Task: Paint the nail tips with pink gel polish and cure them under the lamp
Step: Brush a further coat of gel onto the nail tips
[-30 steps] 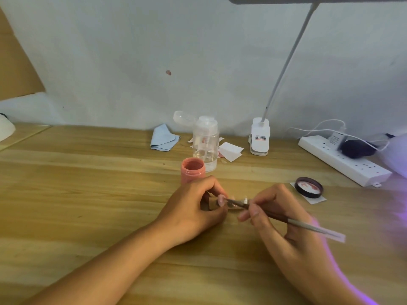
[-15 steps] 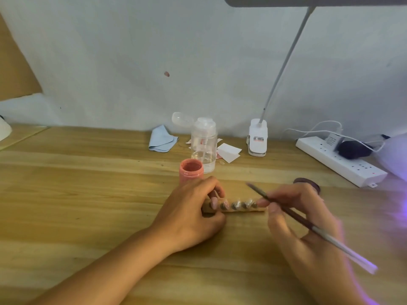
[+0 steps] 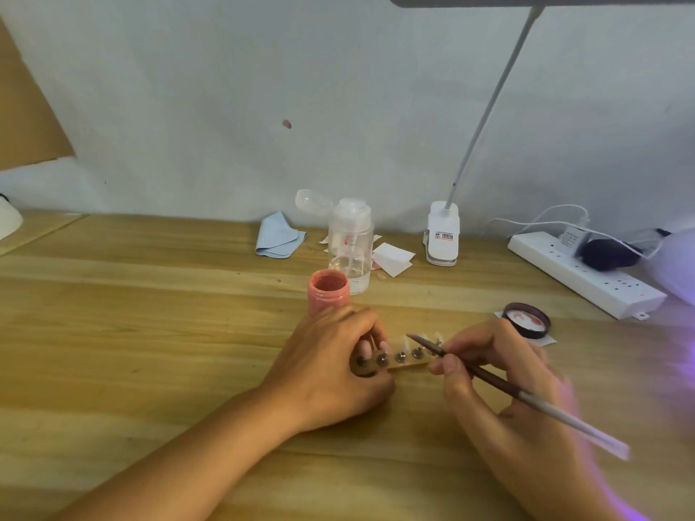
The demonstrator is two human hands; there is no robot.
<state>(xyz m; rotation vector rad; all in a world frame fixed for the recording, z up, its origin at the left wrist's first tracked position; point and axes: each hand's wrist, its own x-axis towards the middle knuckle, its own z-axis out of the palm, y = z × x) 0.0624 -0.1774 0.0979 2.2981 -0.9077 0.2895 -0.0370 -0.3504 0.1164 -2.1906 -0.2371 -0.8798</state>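
Note:
A wooden nail-tip holder point(image 3: 408, 363) lies on the table with several clear nail tips standing on metal pegs. My left hand point(image 3: 338, 366) grips its left end, fingers curled over it. My right hand point(image 3: 500, 370) pinches a thin brush point(image 3: 485, 377), its tip hovering just above the tips near the holder's right half. An open pink gel polish jar point(image 3: 328, 291) stands just behind my left hand. Its dark lid point(image 3: 526, 319) lies upturned to the right. Purple light point(image 3: 680, 355) glows at the right edge; the lamp making it is out of view.
A clear pump bottle point(image 3: 349, 244) stands behind the jar, with a blue cloth point(image 3: 278, 240) and white paper pads point(image 3: 393, 257) beside it. A clip-on desk lamp point(image 3: 443, 235) stands at the back. A white power strip point(image 3: 586, 274) with plugs lies back right.
My right hand lifted the brush away from the tips, then brought its tip back down over the holder. The left hand kept its grip on the holder.

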